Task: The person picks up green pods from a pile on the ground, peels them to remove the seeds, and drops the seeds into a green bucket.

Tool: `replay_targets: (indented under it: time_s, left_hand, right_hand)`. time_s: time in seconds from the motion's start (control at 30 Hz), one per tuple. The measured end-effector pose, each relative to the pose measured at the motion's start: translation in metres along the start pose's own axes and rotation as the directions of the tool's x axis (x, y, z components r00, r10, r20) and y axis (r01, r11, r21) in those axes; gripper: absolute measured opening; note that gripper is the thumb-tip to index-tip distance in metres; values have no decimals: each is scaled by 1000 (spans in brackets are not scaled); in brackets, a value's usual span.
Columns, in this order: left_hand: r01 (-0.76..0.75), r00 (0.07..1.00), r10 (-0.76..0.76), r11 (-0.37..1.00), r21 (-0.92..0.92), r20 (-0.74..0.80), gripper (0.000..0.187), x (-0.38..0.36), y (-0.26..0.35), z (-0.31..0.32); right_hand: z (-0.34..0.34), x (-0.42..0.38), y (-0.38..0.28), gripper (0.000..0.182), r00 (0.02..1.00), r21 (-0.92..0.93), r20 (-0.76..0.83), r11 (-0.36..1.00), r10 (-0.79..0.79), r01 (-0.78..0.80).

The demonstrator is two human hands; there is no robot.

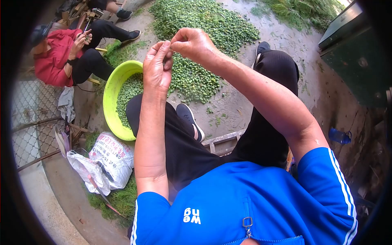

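Observation:
My left hand (158, 67) and my right hand (191, 43) meet in front of me, their fingertips pinched close together. Whatever lies between the fingertips is too small to make out. Behind them spreads a heap of small round green fruits (200, 24) on the concrete floor. To the left of my left forearm stands a wide yellow-green tub (109, 104), partly filled with similar small green pieces (130, 92).
A person in a red top (53, 53) sits at the upper left, hands raised together. White printed sacks (112, 159) lie on green fronds beside my left arm. More fronds (302, 12) are at the top right, near a dark green box (351, 53). A blue bottle (339, 136) lies at right.

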State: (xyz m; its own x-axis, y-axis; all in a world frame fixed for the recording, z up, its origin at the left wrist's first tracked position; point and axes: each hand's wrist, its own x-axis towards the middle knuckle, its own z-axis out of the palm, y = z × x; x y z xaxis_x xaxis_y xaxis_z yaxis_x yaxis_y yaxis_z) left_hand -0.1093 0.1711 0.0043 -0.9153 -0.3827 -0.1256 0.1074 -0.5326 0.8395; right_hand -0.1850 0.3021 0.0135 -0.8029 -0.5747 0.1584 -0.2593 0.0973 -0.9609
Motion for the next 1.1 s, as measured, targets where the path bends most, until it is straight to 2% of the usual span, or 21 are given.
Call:
replay_targets:
  time_s: [0.07, 0.1, 0.17, 0.3, 0.37, 0.57, 0.6, 0.67, 0.7, 0.73, 0.77, 0.8, 0.83, 0.87, 0.9, 0.93, 0.97, 1.0, 1.03, 1.07, 1.1]
  left_hand:
    - [25, 999, -25, 999, -23, 19, 12, 1, 0, -2]
    - [52, 998, -50, 998, -46, 39, 13, 1, 1, -3]
    - [71, 996, -68, 995, -71, 51, 13, 0, 3, -2]
    - [132, 989, -120, 977, -164, 82, 11, -1, 5, -1]
    - [159, 983, -138, 969, -191, 118, 11, 0, 6, -4]
    - [266, 957, -217, 921, -286, 190, 12, -3, 14, -1]
    - [284, 954, -234, 907, -312, 188, 12, -4, 16, 0]
    - [257, 960, -195, 897, -361, 199, 12, -1, 23, -6]
    - [232, 966, -157, 881, -411, 207, 12, 0, 27, -13]
    - [185, 976, -119, 899, -397, 184, 13, 2, 32, -22]
    - [137, 987, -94, 916, -377, 131, 14, 2, 39, -33]
    - [91, 995, -68, 930, -355, 76, 15, 1, 47, -44]
    - [32, 999, -18, 942, -335, 44, 15, 1, 56, -61]
    - [-28, 999, 33, 950, -310, 10, 15, 1, 66, -82]
    - [-73, 995, 55, 969, -236, -82, 17, -1, 79, -108]
    - [-112, 982, 86, 982, -155, -170, 19, -6, 91, -130]
    - [-150, 950, 133, 988, -40, -284, 25, -17, 100, -139]
    - [-174, 902, 191, 981, 80, -387, 31, -29, 107, -145]
    - [-169, 901, 188, 982, 82, -391, 31, -37, 109, -147]
    - [-122, 790, 350, 894, 430, -503, 38, -44, 111, -148]
    - [4, 661, 533, 701, 713, -528, 46, -48, 111, -151]
  right_hand:
    - [4, 5, 9, 15, 990, 247, 70, 960, 120, -134]
    - [4, 6, 11, 15, 990, 247, 70, 960, 120, -134]
    - [3, 7, 14, 9, 955, 588, 233, 755, 185, -289]
    - [-1, 7, 12, 6, 898, 651, 348, 619, 270, -439]
    - [-2, 9, 15, 6, 873, 704, 441, 523, 207, -479]
    - [-7, 7, 8, 8, 837, 732, 523, 419, 160, -537]
    - [-9, 7, 9, 8, 837, 732, 523, 419, 161, -537]
    - [-13, 9, 13, 10, 872, 718, 480, 530, 92, -451]
    - [-20, 6, 7, 10, 899, 653, 408, 637, 159, -409]
    - [-31, 9, 9, 7, 913, 620, 401, 711, 76, -332]
    - [-44, 9, 11, 7, 965, 355, 253, 923, 61, -152]
    - [-60, 7, 5, 8, 993, 13, 121, 1000, -7, 6]
    - [-85, 14, 8, 9, 994, -283, 36, 952, -107, 113]
    - [-110, 18, 15, 15, 974, -557, -11, 810, -226, 182]
    - [-123, 12, 21, 14, 901, -656, -304, 754, -309, 37]
    - [-152, -2, 13, 44, 841, -758, -326, 651, -432, 40]
    - [-171, -7, 16, 56, 762, -809, -336, 584, -554, 67]
    - [-183, -15, 14, 57, 742, -842, -369, 540, -560, -11]
    - [-189, -21, 16, 57, 728, -844, -348, 535, -591, 32]
    - [-191, -27, 19, 56, 750, -832, -324, 552, -577, 65]
    - [-188, -33, 19, 54, 792, -802, -311, 592, -525, 78]
